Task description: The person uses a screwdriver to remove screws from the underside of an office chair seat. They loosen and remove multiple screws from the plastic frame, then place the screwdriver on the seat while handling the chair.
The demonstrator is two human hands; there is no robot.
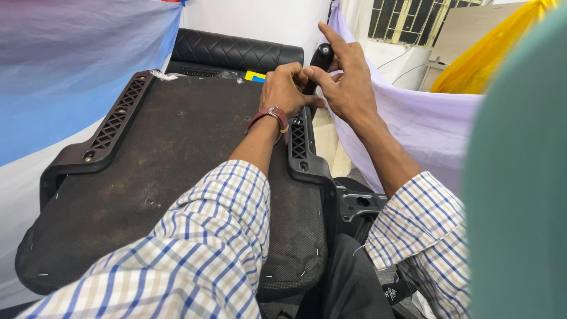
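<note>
Over the dusty upturned chair seat [177,153], both hands' [319,85] grip pinches a black armrest [322,59] beside lilac cloth [425,124].

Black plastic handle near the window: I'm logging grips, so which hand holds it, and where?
Both hands meet at the black plastic handle. The right hand pinches its upper end; the left hand grips just below. The exact contact is hidden.
</note>
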